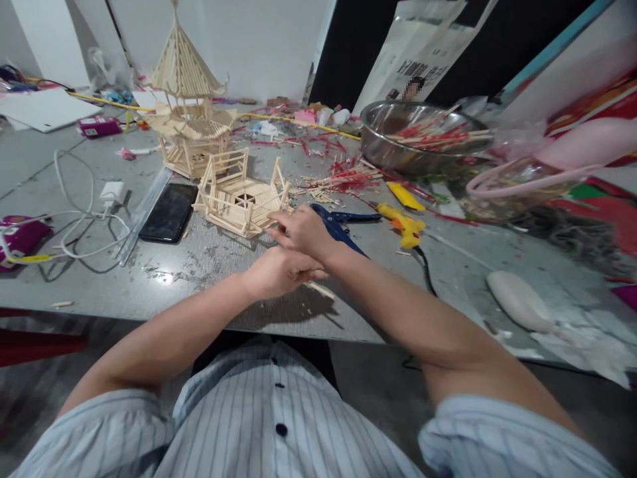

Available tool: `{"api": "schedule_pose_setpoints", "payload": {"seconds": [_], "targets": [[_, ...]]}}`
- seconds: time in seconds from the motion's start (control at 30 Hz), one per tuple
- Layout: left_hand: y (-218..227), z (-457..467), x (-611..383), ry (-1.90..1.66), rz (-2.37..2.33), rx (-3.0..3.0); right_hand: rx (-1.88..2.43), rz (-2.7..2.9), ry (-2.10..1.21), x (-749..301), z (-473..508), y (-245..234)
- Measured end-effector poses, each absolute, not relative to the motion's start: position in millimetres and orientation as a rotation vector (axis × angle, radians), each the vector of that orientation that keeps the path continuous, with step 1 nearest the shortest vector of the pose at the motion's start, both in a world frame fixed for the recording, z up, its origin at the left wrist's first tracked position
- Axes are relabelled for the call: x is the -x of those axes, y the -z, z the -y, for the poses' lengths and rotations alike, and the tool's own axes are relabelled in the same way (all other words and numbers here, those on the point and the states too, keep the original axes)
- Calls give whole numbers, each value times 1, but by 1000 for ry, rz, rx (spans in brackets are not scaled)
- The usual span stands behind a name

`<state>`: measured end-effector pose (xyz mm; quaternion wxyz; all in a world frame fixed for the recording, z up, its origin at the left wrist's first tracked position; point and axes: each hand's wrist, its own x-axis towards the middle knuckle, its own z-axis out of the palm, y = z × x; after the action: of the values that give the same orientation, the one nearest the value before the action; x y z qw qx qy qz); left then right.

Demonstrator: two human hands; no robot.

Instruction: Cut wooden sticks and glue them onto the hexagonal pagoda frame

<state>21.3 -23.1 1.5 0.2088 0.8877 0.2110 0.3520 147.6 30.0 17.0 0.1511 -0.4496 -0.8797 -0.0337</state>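
A low six-sided model of pale wooden sticks [226, 222] stands on the grey table, with raised side frames and a lattice in its floor. At its near right edge is my right hand [306, 231], its fingertips touching or almost touching the sticks, thumb and forefinger apart. Below it, close to the right wrist, my left hand [273, 271] is closed with its fingers curled. A pale stick [321, 290] shows just past the left fingertips; whether they hold it I cannot tell. Beside my right hand lie blue-handled pliers [343, 222], partly covered by it.
Behind the model stands a taller stick pagoda [186, 79]. A black phone [169, 211], a white charger [113, 194] and cable lie left. To the right are a yellow glue gun [405, 224], red-and-pale stick scraps [343, 178], a steel bowl [371, 143] and a white mouse-shaped object [517, 299].
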Motion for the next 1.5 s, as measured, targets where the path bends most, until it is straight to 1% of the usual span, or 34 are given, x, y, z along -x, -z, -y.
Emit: {"api": "schedule_pose_setpoints", "payload": {"seconds": [0.17,0.33,0.6,0.73,0.9,1.03,1.13,1.23,1.37,1.43,1.5], "targets": [[-9,21,-20,-1052,-455,-2503,1457,2554,-16,-125,-25,-22],[-14,22,-18,-953,-426,-2534,1488,2541,-46,-127,-21,-24],[-18,31,-14,-761,-502,-2561,1277,2460,53,-169,-36,-5],[-17,33,-17,-778,-501,-2630,1146,2469,37,-194,-47,2],[-9,33,-23,-899,-489,-2749,1091,2459,-93,-216,-54,4],[-5,32,-25,-955,-586,-2796,1167,2395,-156,-223,-49,-2],[-6,31,-25,-1007,-746,-2799,1205,2216,-228,-225,-38,-16],[-9,26,-22,-1061,-933,-2797,1120,2025,-448,-227,-23,-39],[-15,16,-14,-1177,-1156,-2721,927,2096,-656,-223,-8,-57],[-18,11,-9,-1210,-1231,-2693,919,2147,-656,-219,-5,-56],[-20,9,-6,-1193,-1286,-2701,963,2167,-589,-213,-4,-51]]}}
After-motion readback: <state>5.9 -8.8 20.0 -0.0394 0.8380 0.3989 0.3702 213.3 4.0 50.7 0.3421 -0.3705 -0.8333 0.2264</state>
